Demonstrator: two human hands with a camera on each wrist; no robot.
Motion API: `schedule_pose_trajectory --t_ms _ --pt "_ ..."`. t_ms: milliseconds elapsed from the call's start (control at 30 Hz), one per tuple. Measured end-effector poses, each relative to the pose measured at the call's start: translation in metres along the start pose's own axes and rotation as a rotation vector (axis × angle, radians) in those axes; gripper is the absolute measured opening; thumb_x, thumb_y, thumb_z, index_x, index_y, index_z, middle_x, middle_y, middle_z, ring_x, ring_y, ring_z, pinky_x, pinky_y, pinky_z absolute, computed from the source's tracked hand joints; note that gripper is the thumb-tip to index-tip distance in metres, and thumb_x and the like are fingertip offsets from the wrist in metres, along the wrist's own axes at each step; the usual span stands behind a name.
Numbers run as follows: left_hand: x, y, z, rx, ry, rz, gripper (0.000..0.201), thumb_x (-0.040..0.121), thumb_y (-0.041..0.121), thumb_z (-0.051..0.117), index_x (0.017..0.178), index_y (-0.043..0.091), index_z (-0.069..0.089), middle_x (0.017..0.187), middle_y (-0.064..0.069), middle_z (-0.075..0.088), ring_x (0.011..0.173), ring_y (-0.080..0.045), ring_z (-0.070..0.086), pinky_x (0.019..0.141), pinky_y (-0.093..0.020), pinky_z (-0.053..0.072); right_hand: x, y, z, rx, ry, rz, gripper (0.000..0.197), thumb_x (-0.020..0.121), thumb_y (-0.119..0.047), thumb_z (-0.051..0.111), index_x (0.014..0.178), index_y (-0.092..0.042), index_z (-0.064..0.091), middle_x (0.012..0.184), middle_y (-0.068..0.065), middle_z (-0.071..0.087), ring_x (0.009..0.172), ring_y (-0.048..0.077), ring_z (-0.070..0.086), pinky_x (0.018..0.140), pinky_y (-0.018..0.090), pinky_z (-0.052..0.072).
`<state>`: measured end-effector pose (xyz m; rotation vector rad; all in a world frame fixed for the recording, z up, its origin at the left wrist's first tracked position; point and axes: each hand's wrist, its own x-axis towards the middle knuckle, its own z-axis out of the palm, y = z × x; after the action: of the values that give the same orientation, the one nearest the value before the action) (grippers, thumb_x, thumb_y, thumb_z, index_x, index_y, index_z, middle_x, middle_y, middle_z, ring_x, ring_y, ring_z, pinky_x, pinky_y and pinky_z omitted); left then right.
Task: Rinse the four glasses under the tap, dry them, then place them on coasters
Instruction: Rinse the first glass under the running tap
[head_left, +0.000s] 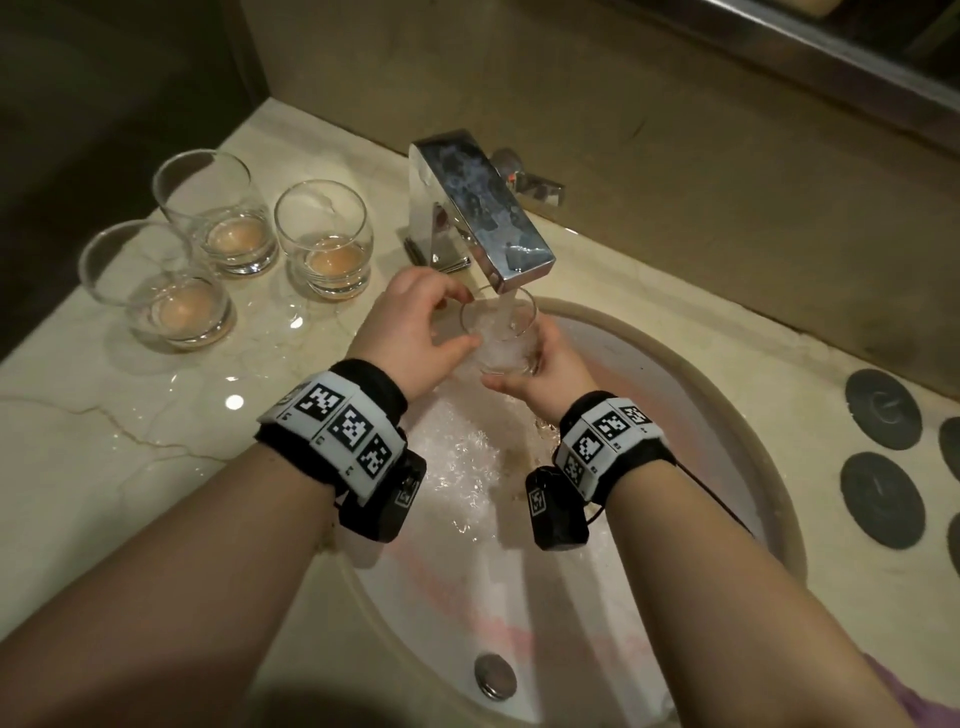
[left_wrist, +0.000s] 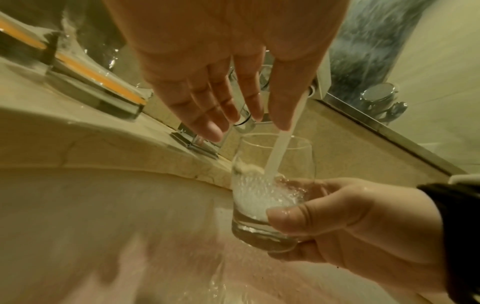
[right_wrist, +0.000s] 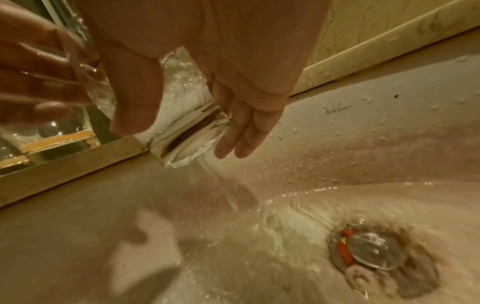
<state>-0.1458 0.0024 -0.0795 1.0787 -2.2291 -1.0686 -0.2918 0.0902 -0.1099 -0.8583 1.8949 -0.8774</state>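
Observation:
My right hand grips a clear glass round its base and holds it tilted under the running chrome tap. Water streams into the glass and foams inside it. My left hand is beside the rim, fingers straight and just above it, not gripping. In the right wrist view the thumb and fingers of the right hand wrap the glass, and water spills off it into the basin. Three more glasses stand on the counter to the left, each holding a little brownish liquid.
Dark round coasters lie on the marble counter right of the sink. The drain sits under swirling water. A purple cloth shows at the bottom right corner. A wall rises close behind the tap.

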Motion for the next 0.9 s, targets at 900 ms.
schedule_pose_trajectory --t_ms 900 --pt "-0.021 0.020 0.003 -0.113 -0.045 -0.134 0.035 0.081 0.016 0.071 0.112 0.015 0.056 0.116 0.004 0.040 0.097 -0.009 0.053 0.086 -0.016 0.039 -0.038 -0.023 -0.053 -0.791 0.139 -0.183 0.073 0.069 -0.026 0.080 0.131 -0.023 0.041 0.127 -0.003 0.048 0.117 0.017 0.047 0.104 0.038 0.036"
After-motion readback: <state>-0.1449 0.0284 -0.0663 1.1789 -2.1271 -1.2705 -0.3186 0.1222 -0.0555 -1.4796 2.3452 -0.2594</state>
